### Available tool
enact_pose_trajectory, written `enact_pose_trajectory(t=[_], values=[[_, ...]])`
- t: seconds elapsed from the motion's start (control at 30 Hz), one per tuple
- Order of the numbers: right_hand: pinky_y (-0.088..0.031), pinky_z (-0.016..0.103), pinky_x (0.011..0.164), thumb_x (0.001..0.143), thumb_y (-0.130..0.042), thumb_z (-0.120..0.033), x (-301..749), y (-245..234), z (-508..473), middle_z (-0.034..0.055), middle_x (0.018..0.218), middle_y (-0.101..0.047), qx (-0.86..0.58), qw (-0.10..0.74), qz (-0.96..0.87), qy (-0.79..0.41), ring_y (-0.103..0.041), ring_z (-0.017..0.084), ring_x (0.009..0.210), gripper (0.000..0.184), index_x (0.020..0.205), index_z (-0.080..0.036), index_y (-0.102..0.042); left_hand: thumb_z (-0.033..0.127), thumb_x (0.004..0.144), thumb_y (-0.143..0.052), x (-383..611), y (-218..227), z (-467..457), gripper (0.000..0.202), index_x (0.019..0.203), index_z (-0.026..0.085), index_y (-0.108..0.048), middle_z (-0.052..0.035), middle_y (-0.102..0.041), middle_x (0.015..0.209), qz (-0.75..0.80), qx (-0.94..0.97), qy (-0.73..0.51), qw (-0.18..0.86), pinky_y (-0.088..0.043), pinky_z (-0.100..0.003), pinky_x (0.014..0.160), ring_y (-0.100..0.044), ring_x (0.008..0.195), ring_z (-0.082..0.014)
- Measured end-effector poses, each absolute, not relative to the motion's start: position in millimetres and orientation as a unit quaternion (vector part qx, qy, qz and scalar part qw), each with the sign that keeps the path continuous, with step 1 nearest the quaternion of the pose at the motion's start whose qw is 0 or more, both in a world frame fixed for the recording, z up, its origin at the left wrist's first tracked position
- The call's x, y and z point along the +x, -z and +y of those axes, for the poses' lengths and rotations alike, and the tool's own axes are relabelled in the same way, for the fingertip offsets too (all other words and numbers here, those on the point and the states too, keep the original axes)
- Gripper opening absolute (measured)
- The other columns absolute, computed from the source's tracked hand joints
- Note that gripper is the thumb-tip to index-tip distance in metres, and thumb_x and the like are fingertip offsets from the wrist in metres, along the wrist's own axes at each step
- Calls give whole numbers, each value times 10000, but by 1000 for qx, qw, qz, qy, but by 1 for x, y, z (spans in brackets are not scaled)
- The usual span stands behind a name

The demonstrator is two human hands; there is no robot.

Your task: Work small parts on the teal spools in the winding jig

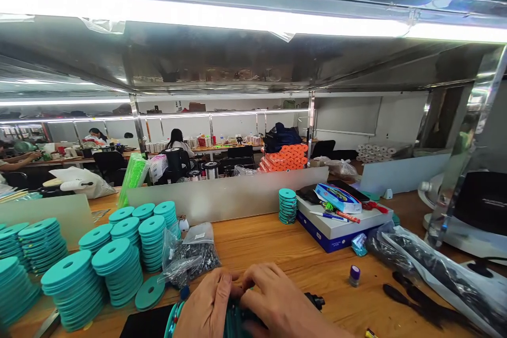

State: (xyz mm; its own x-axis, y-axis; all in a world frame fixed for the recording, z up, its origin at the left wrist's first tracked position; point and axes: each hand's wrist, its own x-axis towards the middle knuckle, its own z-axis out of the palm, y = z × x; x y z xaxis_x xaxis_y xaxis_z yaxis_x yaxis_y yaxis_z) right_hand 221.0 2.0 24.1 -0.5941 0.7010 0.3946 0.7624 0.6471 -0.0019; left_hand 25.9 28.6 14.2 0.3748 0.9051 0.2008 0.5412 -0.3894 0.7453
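Two hands are at the bottom middle of the picture. The left hand (206,301) and the right hand (273,296) bend over a teal and black bundle (237,322). The bundle sits at the bottom edge, so it is cut off, and the hands hide most of it. I can't tell what it is.

The fingers (253,280) of both hands curl down, close together, and the tips nearly meet. I can't tell if they pinch something. The wrists and arms are out of the picture.

A black piece (315,301) sticks out just past the right hand. A flat black pad (146,322) is at the bottom, left of the left hand.

The wooden table (257,243) has about twelve stacks of teal discs (73,288). Eleven are on the left, and some are cut off by the edge. One more stack (287,206) stands in the middle, and one teal disc (149,292) lies alone.

One clear bag of small dark parts (194,256) lies near the left hand. To the right are a white and blue box (340,227), a small purple-topped bottle (354,274), and a long plastic bag (435,274).

Far off, two people (178,142) sit at desks.
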Motion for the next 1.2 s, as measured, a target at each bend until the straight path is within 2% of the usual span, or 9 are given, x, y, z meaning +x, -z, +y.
enact_pose_trajectory(t=[0.23, 0.43, 0.53, 0.63, 0.8, 0.93, 1.03, 1.13, 1.2], values=[[-496, 356, 804, 799, -782, -360, 226, -20, -4, 37, 1116, -681, -381, 229, -891, 89, -647, 220, 957, 310, 1013, -217, -608, 561, 982, -218, 23, -19, 21, 605, 803, 226, -688, -43, -684, 811, 453, 763, -350, 302, -479, -298, 818, -652, 843, -201], [-515, 395, 906, 781, -749, -161, 215, -35, -6, 58, 1283, -641, -422, 256, -869, 19, -618, 255, 1095, 296, 1049, -254, -667, 589, 978, -188, 18, -24, 25, 645, 1198, 160, -616, -133, -686, 1252, 435, 764, -317, 356, -432, -340, 1017, -582, 1232, -262], [-540, 444, 905, 910, -595, -200, 212, -28, -4, 127, 1325, -608, -422, 240, -869, 94, -602, 288, 1121, 267, 1175, -214, -624, 560, 986, -181, 20, -25, 27, 593, 1256, 148, -511, -116, -714, 1112, 430, 758, -317, 375, -434, -368, 980, -637, 1063, -240], [-521, 409, 953, 960, -496, -192, 209, -8, 0, 121, 1275, -627, -394, 271, -858, 188, -583, 265, 1122, 181, 1089, -162, -619, 543, 990, -164, 22, -25, 28, 549, 1282, 160, -429, -81, -717, 979, 422, 748, -316, 403, -432, -393, 960, -650, 923, -219], [-534, 359, 837, 894, -524, -75, 208, -12, 2, 77, 1047, -638, -368, 312, -865, 137, -588, 233, 956, 130, 975, -170, -563, 553, 979, -130, 21, -26, 27, 591, 1391, 189, -345, -121, -667, 1195, 453, 739, -299, 398, -357, -465, 1096, -609, 1149, -234], [-483, 277, 819, 955, -493, -63, 214, -52, 3, 70, 1018, -623, -369, 395, -840, 45, -581, 177, 963, 122, 926, -179, -520, 608, 959, -119, 20, -25, 27, 706, 1477, 154, -276, -138, -584, 1429, 452, 734, -296, 411, -272, -508, 1188, -372, 1454, -254], [-412, 284, 655, 977, -540, -179, 219, -67, 8, 16, 834, -647, -341, 283, -890, 104, -554, 161, 738, 95, 891, -193, -579, 651, 947, -110, 20, -23, 28, 760, 1511, 170, -275, -113, -610, 1408, 461, 716, -316, 419, -201, -551, 1235, -373, 1454, -244], [-371, 310, 645, 970, -529, -203, 219, -67, 10, 24, 865, -667, -292, 123, -936, 152, -545, 165, 737, 101, 903, -188, -603, 667, 932, -88, 19, -24, 29, 826, 1532, 127, -261, -80, -328, 1617, 464, 720, -320, 404, -99, -503, 1290, -236, 1517, -205], [-364, 314, 640, 962, -529, -205, 215, -67, 11, 27, 866, -658, -272, 79, -942, 181, -531, 163, 733, 119, 878, -175, -607, 666, 930, -76, 18, -25, 28, 852, 1544, 94, -223, -79, -278, 1635, 456, 724, -320, 408, -76, -471, 1298, -199, 1529, -186]])
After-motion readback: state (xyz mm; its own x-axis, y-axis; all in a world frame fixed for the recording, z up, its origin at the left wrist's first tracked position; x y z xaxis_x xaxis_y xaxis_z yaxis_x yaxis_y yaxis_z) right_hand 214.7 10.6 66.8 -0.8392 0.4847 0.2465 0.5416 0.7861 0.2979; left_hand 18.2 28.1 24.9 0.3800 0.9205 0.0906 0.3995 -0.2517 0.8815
